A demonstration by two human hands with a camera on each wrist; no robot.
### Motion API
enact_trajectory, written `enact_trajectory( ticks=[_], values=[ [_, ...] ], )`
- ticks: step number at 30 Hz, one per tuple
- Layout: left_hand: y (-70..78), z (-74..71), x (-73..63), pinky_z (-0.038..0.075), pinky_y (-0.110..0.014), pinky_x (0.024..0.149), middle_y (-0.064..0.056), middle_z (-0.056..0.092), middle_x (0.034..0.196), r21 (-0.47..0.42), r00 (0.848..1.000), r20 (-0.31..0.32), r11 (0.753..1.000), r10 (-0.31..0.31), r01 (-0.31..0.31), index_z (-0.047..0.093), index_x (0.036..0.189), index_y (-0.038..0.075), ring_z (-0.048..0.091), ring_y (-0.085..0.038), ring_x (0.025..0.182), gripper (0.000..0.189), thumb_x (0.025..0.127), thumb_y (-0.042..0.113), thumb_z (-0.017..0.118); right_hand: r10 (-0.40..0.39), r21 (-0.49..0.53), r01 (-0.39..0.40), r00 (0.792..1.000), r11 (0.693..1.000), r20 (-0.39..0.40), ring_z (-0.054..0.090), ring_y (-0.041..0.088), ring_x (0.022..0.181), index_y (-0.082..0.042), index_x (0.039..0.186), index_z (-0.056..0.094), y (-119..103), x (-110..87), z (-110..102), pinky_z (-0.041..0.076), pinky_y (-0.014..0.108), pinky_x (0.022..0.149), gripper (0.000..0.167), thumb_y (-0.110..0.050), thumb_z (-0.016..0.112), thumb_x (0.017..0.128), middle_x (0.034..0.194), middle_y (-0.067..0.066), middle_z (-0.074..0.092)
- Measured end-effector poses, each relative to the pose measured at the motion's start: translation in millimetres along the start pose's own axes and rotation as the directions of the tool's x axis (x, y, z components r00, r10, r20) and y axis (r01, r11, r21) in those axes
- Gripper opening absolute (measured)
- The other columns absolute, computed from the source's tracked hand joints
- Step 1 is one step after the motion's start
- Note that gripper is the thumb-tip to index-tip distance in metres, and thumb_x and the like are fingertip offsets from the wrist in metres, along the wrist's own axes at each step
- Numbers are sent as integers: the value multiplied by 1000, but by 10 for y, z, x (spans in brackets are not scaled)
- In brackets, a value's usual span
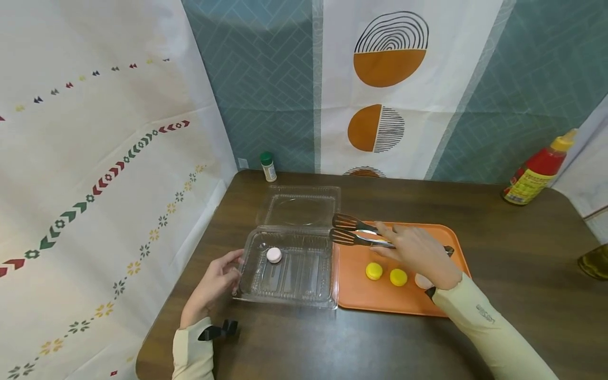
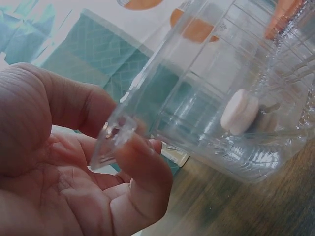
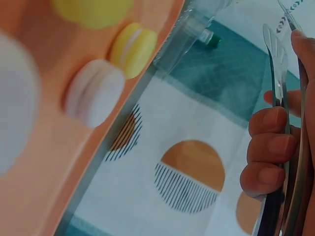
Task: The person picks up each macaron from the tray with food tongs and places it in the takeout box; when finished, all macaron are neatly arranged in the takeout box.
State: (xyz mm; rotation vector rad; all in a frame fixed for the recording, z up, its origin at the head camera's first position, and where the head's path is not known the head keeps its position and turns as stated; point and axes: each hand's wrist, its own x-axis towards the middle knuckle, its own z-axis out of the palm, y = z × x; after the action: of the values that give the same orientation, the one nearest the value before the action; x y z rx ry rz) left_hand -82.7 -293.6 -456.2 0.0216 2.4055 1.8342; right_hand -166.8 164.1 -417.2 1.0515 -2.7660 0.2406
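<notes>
My left hand (image 1: 215,285) pinches the left rim of a clear plastic clamshell container (image 1: 304,302) between thumb and finger, as the left wrist view shows. One pale pink macaron (image 1: 274,255) sits inside the container, toward its left side. With my right hand (image 1: 418,250) I grip a pair of tongs (image 1: 349,222) with black slotted heads. The heads stand apart with nothing between them, above the container's right rim. Below that hand, an orange tray (image 1: 353,298) bears two yellow macarons (image 1: 374,271) and a pale macaron (image 1: 421,281) partly hidden by the wrist. Another pale macaron (image 3: 96,93) shows in the right wrist view.
The container's clear lid (image 1: 301,206) lies folded back behind it. A small green-capped shaker (image 1: 268,168) stands at the back left edge of the brown table (image 1: 285,343). A red sauce bottle (image 1: 539,169) stands at the back right, and a dark glass object (image 1: 596,262) is at the right edge.
</notes>
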Motion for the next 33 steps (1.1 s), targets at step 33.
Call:
enact_trajectory(
  ticks=[33],
  values=[
    [-39,-29,-12,48,-26,51,-31,49,116,-25,1000,18,1000,6,-6,41,142,-18,51,-14,60,57,85,-18,45,183,-110,-182,983,977,-6,38,14,46,-6,132,56,651,-993,-52,32,32,40,69,-48,79,82,57,-3,35]
  ],
)
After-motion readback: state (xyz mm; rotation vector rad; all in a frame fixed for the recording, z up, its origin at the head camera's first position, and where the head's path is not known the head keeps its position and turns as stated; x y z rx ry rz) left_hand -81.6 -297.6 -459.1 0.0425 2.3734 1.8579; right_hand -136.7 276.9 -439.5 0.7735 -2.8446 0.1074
